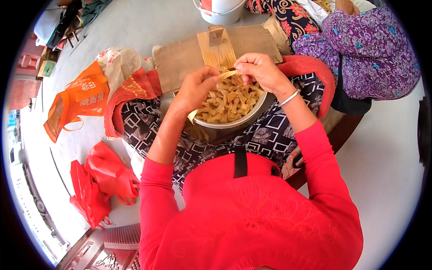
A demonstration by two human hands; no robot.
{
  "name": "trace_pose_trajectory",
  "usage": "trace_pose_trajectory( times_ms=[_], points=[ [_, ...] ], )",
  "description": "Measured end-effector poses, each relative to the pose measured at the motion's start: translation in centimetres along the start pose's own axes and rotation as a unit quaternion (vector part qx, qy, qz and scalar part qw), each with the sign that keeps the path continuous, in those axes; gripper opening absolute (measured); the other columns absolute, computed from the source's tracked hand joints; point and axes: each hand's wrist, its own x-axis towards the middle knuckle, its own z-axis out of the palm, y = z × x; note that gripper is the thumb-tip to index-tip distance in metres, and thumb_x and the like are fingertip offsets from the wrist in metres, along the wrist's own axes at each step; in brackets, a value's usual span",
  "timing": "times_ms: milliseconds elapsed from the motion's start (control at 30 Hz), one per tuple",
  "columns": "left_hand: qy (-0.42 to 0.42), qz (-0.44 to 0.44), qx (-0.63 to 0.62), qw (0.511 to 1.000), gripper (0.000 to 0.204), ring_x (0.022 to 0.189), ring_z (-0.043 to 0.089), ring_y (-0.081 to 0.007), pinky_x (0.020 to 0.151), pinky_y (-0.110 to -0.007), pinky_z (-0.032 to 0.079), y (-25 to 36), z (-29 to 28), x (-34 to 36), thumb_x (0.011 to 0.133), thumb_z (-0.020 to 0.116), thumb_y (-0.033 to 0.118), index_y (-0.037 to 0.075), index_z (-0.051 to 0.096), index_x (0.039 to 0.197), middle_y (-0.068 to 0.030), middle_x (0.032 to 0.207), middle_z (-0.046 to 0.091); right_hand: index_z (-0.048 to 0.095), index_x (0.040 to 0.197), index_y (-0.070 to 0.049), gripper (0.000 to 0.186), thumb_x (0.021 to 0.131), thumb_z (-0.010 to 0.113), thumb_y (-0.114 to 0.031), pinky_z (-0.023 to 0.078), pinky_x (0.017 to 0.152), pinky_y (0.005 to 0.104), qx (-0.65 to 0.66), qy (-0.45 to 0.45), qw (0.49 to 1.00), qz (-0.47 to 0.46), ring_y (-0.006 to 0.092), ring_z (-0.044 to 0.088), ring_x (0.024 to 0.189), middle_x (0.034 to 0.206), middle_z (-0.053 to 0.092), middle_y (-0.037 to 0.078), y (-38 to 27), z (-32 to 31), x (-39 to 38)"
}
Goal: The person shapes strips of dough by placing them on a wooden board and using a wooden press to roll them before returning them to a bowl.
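Note:
Over a round metal basin [252,116] on my lap, both my hands are raised close together. A thin pale-yellow strip [228,74] that looks like tofu skin stretches between them. My left hand [197,89] is closed, pinching one end between thumb and fingers. The other end sits in the pinch of my right hand [263,72], which has a bracelet at its wrist. Many yellowish-brown knotted pieces [229,102] fill the basin below. Beside my left wrist, a loose strip end [192,116] hangs over the basin's rim.
Behind the basin lies a wooden board [175,63] with a lighter wood piece [217,49] on it. Orange [85,96] and red [99,180] bags are at left. A white bucket [220,13] stands beyond. At right sits another person in purple floral clothing [360,49].

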Motion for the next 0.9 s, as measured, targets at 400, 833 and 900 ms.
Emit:
trace_pose_trajectory(
  times_ms=[400, 833, 900],
  points=[
    [0.109, 0.026, 0.129, 0.985, 0.01, 0.067, 0.049, -0.0058, 0.056, -0.023, 0.038, -1.2, -2.7, 6.3, 0.087, 0.058, 0.009, 0.001, 0.061, 0.089, 0.0022, 0.073, 0.058, 0.064, 0.081, 0.001, 0.014, 0.085, 0.06, -0.012, 0.046, 0.057, 0.0293, -0.25, 0.099, 0.95, -0.156, 0.0133, 0.056, 0.059, 0.064, 0.059, 0.005, 0.6, 0.2, 4.3],
    [0.103, -0.061, -0.14, 0.983, 0.01, 0.05, 0.047, -0.0073, 0.044, -0.021, 0.036, -3.1, 2.6, 0.9, 0.092, 0.056, 0.014, 0.006, 0.056, 0.098, 0.0002, 0.065, 0.053, 0.063, 0.08, -0.009, 0.019, 0.088, 0.061, -0.026, 0.047, 0.063, 0.039, -0.473, 0.196, 0.774, -0.371, 0.0271, 0.061, 0.071, 0.074, 0.064, 0.007, 1.8, 6.6, -0.3],
    [0.084, -0.135, -0.29, 0.944, 0.011, 0.05, 0.046, -0.007, 0.044, -0.021, 0.034, -0.2, 4.5, -0.9, 0.093, 0.056, 0.015, 0.006, 0.055, 0.1, -0.0007, 0.066, 0.053, 0.061, 0.076, -0.009, 0.023, 0.089, 0.06, -0.028, 0.046, 0.056, 0.041, -0.398, 0.192, 0.864, -0.243, 0.03, 0.06, 0.063, 0.065, 0.061, 0.01, 1.9, 6.4, -0.8]
  ],
)
